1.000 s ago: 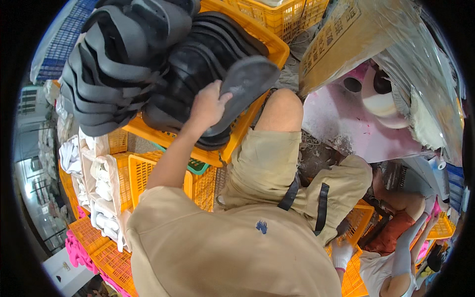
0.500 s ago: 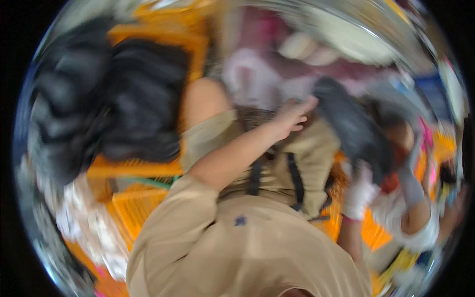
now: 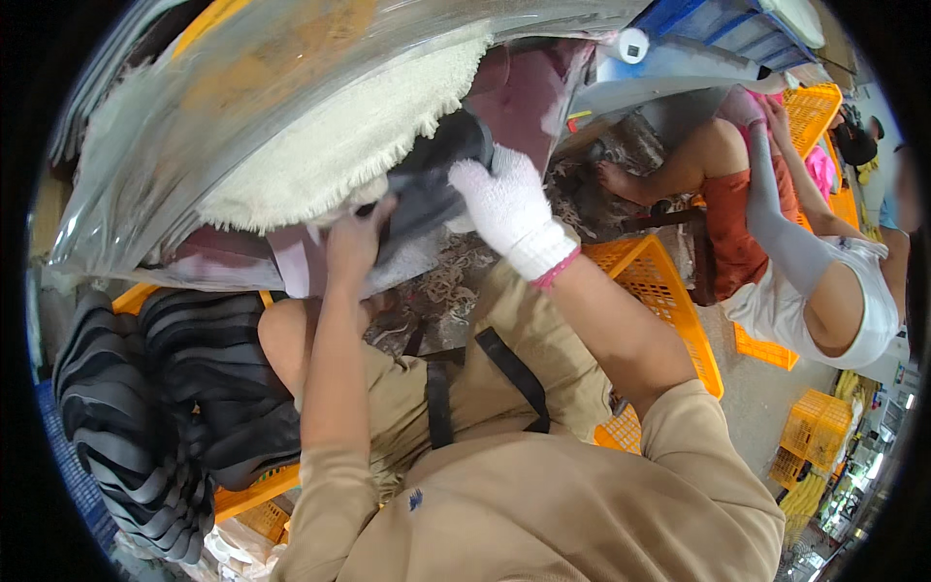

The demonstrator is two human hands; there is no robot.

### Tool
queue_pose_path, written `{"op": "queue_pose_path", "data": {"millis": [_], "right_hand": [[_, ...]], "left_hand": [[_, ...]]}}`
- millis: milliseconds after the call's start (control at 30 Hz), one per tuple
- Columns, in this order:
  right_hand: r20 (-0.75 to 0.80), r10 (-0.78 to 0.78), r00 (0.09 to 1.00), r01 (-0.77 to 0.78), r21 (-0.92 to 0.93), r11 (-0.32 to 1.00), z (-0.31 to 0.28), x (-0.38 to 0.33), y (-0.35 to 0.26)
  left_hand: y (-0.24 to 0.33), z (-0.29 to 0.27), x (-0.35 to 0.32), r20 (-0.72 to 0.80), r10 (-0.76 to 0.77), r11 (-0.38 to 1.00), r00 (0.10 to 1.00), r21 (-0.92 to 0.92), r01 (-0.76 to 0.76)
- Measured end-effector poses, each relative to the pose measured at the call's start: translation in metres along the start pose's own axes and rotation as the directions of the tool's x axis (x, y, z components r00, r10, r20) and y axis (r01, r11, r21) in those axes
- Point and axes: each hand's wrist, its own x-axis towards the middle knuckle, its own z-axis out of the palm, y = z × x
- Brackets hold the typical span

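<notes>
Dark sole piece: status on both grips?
Right grip, gloved, holding the dark sole piece. Left grip, bare, at its left edge; blurred, hold unclear. White fringed material right beside the piece; contact unclear.

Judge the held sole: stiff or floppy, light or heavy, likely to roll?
The sole is probably springy, not floppy: similar stacked soles keep their curves. Likely light for its size, given the foam-like look. Unlikely to roll, being long and flattish.

Left hand [image 3: 353, 242] blurred, below white fringed cloth [image 3: 359, 131]. Dark sole [image 3: 427, 184], right of cloth: blurred, partly hidden by right hand [image 3: 514, 209].
</notes>
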Motion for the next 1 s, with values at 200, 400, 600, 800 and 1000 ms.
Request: {"op": "queue_pose_path", "data": {"millis": [200,400,600,800,1000], "right_hand": [[0.033,-0.135,0.99,0.139,-0.261,0.955,-0.01,-0.021,-0.015],[-0.324,-0.352,0.878,0.286,-0.234,0.929,-0.036,-0.071,-0.009],[-0.22,-0.106,0.97,0.022,-0.352,0.936,-0.017,0.032,0.004],[-0.128,-0.105,0.986,0.07,-0.252,0.965,-0.01,0.01,-0.032],[0.52,-0.323,0.791,0.581,-0.803,0.129,-0.049,-0.097,-0.05]], "left_hand": [[0.007,0.038,-0.057,0.07,0.244,0.558,0.967,-0.826,-0.081],[0.089,0.133,0.016,0.076,0.053,0.034,0.996,-0.997,0.074],[0.066,0.018,0.014,-0.215,0.313,0.887,0.925,-0.282,-0.366],[0.047,0.062,-0.043,-0.009,0.122,0.699,0.992,-0.709,-0.093],[0.074,0.076,0.012,0.249,-0.019,0.24,0.968,-0.939,0.247]]}}
